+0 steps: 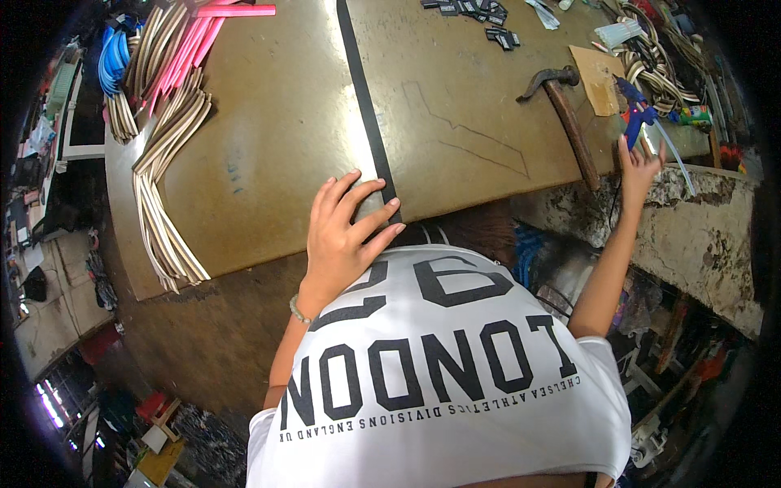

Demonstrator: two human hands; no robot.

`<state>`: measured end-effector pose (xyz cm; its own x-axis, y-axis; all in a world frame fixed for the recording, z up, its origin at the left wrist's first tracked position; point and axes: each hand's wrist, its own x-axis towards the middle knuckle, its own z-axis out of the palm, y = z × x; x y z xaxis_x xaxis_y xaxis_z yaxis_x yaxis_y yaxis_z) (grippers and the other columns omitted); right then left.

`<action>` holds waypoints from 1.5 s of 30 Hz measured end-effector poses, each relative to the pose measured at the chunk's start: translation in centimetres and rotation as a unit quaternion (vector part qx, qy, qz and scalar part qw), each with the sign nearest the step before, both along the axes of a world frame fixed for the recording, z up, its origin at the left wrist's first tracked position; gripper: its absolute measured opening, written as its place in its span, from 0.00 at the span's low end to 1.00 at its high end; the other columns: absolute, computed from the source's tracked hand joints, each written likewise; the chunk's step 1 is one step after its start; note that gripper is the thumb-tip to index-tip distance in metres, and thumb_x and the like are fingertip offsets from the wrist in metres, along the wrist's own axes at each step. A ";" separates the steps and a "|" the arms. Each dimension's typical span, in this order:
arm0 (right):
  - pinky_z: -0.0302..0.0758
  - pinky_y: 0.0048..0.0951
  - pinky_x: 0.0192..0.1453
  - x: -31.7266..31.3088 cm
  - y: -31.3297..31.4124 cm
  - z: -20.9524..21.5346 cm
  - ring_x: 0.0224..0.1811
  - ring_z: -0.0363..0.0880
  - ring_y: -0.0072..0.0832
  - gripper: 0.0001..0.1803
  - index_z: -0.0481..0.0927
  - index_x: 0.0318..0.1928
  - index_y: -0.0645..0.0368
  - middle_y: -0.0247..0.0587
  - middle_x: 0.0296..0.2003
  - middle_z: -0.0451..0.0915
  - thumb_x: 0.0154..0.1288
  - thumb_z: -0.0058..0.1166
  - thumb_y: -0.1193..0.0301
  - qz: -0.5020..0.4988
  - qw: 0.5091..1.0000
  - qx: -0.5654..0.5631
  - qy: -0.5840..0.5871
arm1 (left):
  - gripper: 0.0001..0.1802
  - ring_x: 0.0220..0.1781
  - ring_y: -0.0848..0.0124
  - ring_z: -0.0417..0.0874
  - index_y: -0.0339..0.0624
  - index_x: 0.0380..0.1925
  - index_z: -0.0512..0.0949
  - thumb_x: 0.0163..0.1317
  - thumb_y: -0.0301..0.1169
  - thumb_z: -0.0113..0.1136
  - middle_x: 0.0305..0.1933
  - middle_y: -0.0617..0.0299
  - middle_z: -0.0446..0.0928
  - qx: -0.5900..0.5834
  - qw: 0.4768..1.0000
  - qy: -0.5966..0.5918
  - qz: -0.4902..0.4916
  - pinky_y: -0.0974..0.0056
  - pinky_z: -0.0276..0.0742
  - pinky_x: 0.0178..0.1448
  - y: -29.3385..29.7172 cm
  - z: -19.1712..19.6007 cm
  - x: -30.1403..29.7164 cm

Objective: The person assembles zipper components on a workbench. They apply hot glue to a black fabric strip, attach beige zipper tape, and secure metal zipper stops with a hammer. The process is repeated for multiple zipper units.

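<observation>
My left hand [346, 232] lies flat, fingers spread, on the near edge of a brown board [277, 146], touching the end of a long black strip [366, 106] that runs down the board. My right hand [637, 168] reaches far to the right and grips the handle of a blue glue gun [634, 110] at the table's right edge; a thin pale stick slants down from the gun. A hammer [565, 106] with a wooden handle lies just left of that hand.
Bundles of beige, pink and blue strips [167, 106] pile along the board's left side. Small black pieces [480, 16] lie at the far edge, a cardboard scrap [598, 77] and coiled woven cord [651, 61] at the right. A rough stone ledge [700, 236] borders the right.
</observation>
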<state>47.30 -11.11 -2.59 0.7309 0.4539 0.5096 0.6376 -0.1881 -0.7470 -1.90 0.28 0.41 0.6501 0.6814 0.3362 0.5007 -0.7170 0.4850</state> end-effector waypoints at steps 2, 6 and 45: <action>0.76 0.29 0.48 0.3 2.3 1.4 0.42 0.79 0.28 0.39 0.62 0.65 0.65 0.45 0.43 0.80 0.64 0.65 0.55 -0.058 0.992 -0.113 0.015 | 0.15 0.65 0.56 0.72 0.53 0.39 0.87 0.50 0.39 0.74 0.55 0.64 0.78 -0.001 1.000 0.003 0.001 0.45 0.65 0.69 0.0 0.1 0.0; 0.78 0.29 0.47 -4.4 6.9 6.7 0.41 0.79 0.26 0.38 0.58 0.65 0.66 0.46 0.47 0.79 0.66 0.64 0.61 -0.026 0.996 -0.076 0.041 | 0.15 0.65 0.57 0.72 0.54 0.39 0.87 0.49 0.38 0.74 0.55 0.65 0.79 -0.006 1.000 -0.007 0.007 0.46 0.66 0.69 0.0 0.1 0.0; 0.80 0.37 0.36 -21.4 18.5 7.9 0.34 0.84 0.43 0.21 0.74 0.55 0.54 0.41 0.38 0.85 0.62 0.60 0.67 0.548 0.725 -0.189 -0.372 | 0.14 0.65 0.58 0.73 0.52 0.40 0.85 0.53 0.38 0.71 0.56 0.63 0.78 -0.006 1.000 -0.024 -0.003 0.46 0.65 0.70 0.0 0.3 -0.3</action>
<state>25.90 7.42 5.26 -0.5872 0.7648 0.2651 0.7593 0.6339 -0.1470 -2.22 0.33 0.67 0.6377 0.6811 0.3597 0.4715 -0.7145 0.5169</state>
